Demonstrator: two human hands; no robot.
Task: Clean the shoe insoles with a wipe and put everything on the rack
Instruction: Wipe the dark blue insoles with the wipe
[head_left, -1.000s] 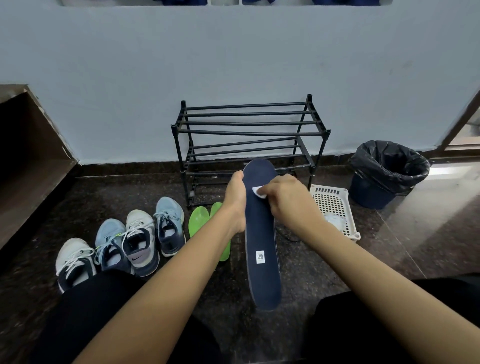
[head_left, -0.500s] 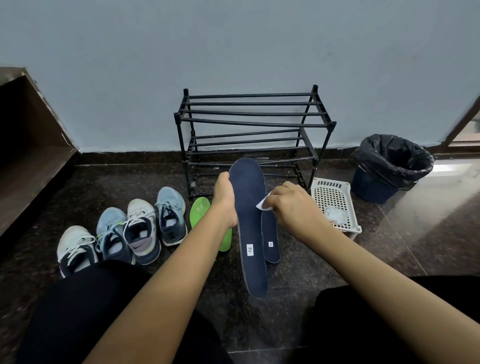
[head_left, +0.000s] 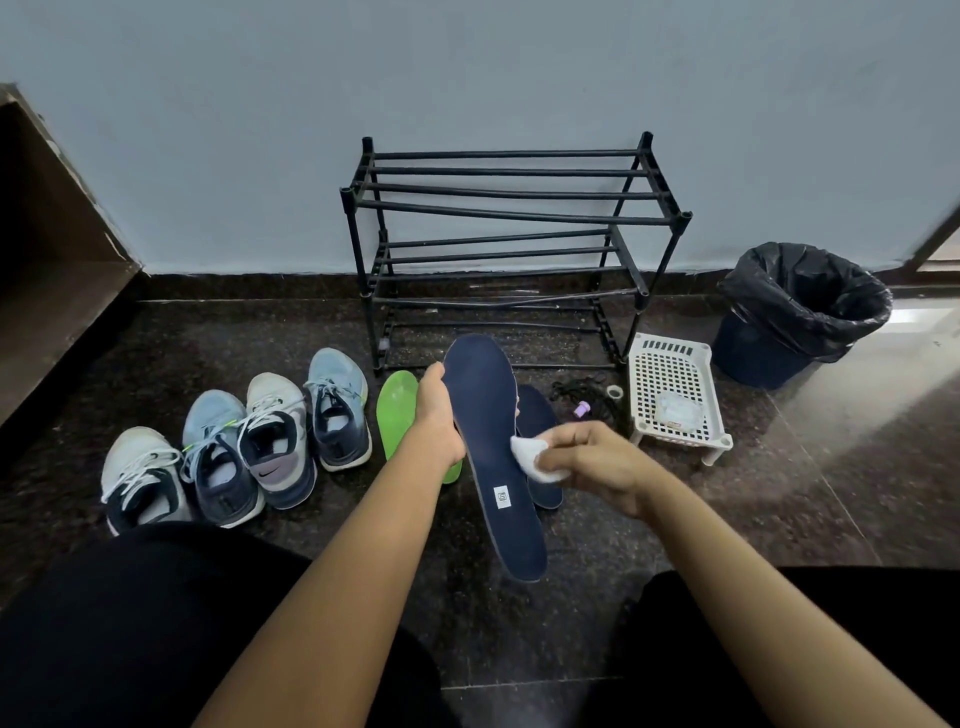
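Observation:
My left hand (head_left: 437, 415) grips a long navy insole (head_left: 488, 447) by its left edge and holds it above the floor, toe end away from me. A white wipe (head_left: 531, 456) is pinched in my right hand (head_left: 597, 460) and touches the insole's right edge near the middle. A second navy insole (head_left: 540, 426) lies on the floor behind the held one. A green insole (head_left: 397, 410) lies on the floor left of my left hand. The black bar rack (head_left: 498, 208) stands against the wall with nothing on its shelves.
Several sneakers (head_left: 270, 441) stand in a row on the dark floor at the left. A white perforated basket (head_left: 672, 395) holding a wipe packet sits at the right, with black cord (head_left: 587, 397) beside it. A bin with a black liner (head_left: 800, 312) stands far right. A wooden cabinet (head_left: 47, 270) is at the left.
My right hand has drawn the wipe down and to the right, from the insole's upper part to its right edge. The second navy insole on the floor has come into sight.

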